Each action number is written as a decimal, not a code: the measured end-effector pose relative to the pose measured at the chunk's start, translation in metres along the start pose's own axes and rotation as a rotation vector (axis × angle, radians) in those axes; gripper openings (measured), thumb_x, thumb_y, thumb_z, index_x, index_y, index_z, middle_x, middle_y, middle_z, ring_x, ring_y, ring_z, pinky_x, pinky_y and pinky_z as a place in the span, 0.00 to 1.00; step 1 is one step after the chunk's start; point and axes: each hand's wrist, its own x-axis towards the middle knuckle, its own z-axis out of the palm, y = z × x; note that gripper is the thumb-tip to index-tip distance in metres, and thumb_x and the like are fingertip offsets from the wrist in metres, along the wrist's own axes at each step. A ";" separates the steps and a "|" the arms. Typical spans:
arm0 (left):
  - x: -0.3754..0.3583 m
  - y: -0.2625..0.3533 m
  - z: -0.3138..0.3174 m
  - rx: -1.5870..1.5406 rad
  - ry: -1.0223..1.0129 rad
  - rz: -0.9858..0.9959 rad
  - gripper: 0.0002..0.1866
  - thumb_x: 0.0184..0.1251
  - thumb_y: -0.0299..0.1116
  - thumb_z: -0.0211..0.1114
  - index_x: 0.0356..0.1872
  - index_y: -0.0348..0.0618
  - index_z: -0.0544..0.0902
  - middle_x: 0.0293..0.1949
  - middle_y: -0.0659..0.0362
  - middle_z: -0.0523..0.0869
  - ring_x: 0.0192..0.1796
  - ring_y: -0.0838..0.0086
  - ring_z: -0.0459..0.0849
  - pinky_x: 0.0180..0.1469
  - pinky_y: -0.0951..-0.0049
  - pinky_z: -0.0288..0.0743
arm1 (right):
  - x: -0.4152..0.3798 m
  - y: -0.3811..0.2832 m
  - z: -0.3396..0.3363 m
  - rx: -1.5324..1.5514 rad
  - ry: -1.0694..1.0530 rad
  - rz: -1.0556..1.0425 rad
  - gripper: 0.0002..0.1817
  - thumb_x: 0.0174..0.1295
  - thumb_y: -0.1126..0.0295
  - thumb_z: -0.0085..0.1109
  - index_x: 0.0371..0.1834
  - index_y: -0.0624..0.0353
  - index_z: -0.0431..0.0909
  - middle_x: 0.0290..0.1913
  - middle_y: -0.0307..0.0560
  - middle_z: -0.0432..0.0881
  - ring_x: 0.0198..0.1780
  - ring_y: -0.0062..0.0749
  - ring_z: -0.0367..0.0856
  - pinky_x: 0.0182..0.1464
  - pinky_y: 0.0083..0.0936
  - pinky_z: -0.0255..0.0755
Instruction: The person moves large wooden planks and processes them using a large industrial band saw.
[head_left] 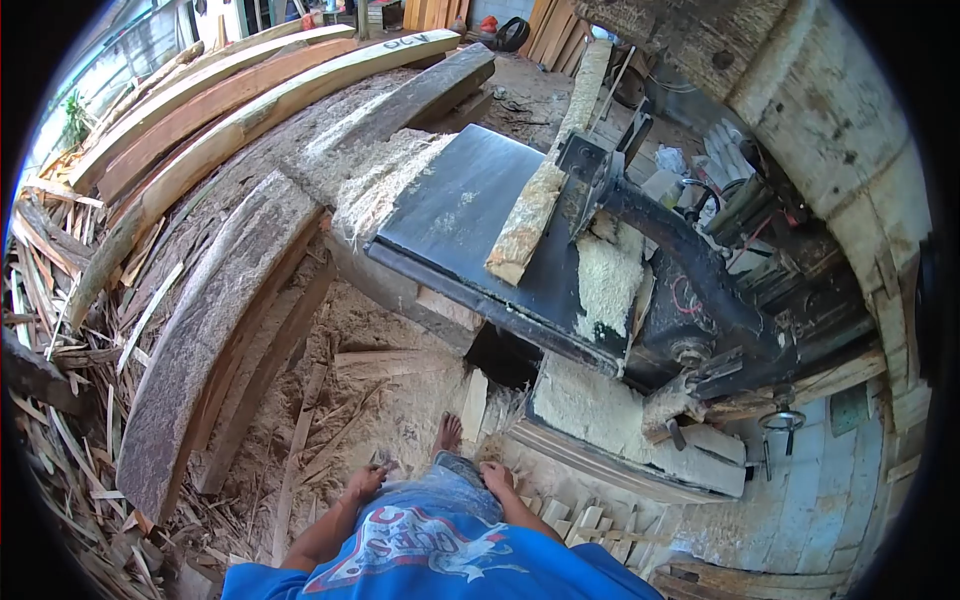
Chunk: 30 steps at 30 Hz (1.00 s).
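The rough timber piece point(530, 225) lies on the black saw table point(455, 185), its near end just inside the front edge; it looks stiff and fairly heavy, its dusty faces perhaps slippery, best held by both sides of that end. Well apart, beyond that edge, the left hand point(367, 481) and right hand point(496, 480) hang by the shorts point(445, 492), fingers partly curled, though I cannot tell whether either grips anything.

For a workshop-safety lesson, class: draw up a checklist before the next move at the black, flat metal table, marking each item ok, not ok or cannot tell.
1. Left hand and right hand off the black, flat metal table: ok.
2. Rough, pale-brown wooden piece resting on it: ok.
3. Table free of pale, powdery sawdust: not ok.
4. Visible foot covered: not ok, bare.
5. Floor free of thin brown wood strips: not ok.
6. Dark metal machine stopped: cannot tell.
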 end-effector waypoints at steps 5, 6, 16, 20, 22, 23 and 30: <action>0.074 0.125 0.007 0.081 0.102 0.312 0.23 0.60 0.47 0.54 0.43 0.35 0.81 0.35 0.46 0.84 0.42 0.58 0.83 0.46 0.67 0.73 | 0.038 -0.101 -0.096 0.110 -0.016 -0.049 0.20 0.56 0.55 0.52 0.43 0.58 0.80 0.28 0.44 0.83 0.32 0.29 0.83 0.33 0.25 0.76; 0.071 0.170 0.006 0.105 0.179 0.415 0.23 0.63 0.46 0.55 0.40 0.31 0.79 0.31 0.53 0.84 0.35 0.73 0.81 0.40 0.73 0.74 | 0.093 -0.089 -0.094 0.117 0.061 -0.191 0.20 0.57 0.55 0.52 0.43 0.58 0.80 0.28 0.44 0.83 0.31 0.29 0.82 0.32 0.24 0.75; 0.086 0.380 0.000 -0.109 0.284 0.545 0.28 0.64 0.49 0.54 0.53 0.32 0.74 0.47 0.44 0.81 0.52 0.61 0.79 0.54 0.70 0.68 | 0.098 -0.283 -0.185 0.413 0.359 -0.329 0.29 0.63 0.45 0.44 0.51 0.60 0.74 0.43 0.48 0.81 0.43 0.36 0.80 0.44 0.28 0.71; 0.100 0.390 0.002 -0.043 0.299 0.513 0.28 0.64 0.50 0.54 0.52 0.33 0.75 0.46 0.43 0.81 0.51 0.60 0.79 0.54 0.69 0.69 | 0.084 -0.311 -0.188 0.553 0.296 -0.308 0.36 0.63 0.40 0.40 0.60 0.62 0.66 0.58 0.53 0.70 0.61 0.44 0.65 0.61 0.34 0.58; 0.103 0.387 0.006 -0.041 0.317 0.470 0.28 0.64 0.50 0.54 0.52 0.33 0.75 0.46 0.43 0.81 0.51 0.58 0.80 0.53 0.68 0.70 | 0.078 -0.315 -0.187 0.595 0.168 -0.255 0.40 0.59 0.35 0.42 0.59 0.62 0.66 0.58 0.50 0.69 0.58 0.39 0.66 0.59 0.32 0.59; 0.099 0.385 0.008 0.004 0.339 0.468 0.32 0.62 0.53 0.51 0.53 0.31 0.73 0.45 0.41 0.81 0.50 0.52 0.79 0.54 0.64 0.70 | 0.086 -0.308 -0.177 0.636 0.190 -0.276 0.38 0.61 0.39 0.41 0.59 0.64 0.66 0.57 0.52 0.71 0.58 0.41 0.68 0.59 0.31 0.60; 0.051 0.356 0.015 0.038 0.259 0.419 0.28 0.64 0.52 0.51 0.49 0.33 0.77 0.43 0.39 0.81 0.49 0.52 0.80 0.51 0.65 0.70 | 0.055 -0.268 -0.111 0.669 0.140 -0.268 0.36 0.64 0.42 0.39 0.61 0.63 0.63 0.60 0.57 0.68 0.60 0.48 0.67 0.60 0.32 0.58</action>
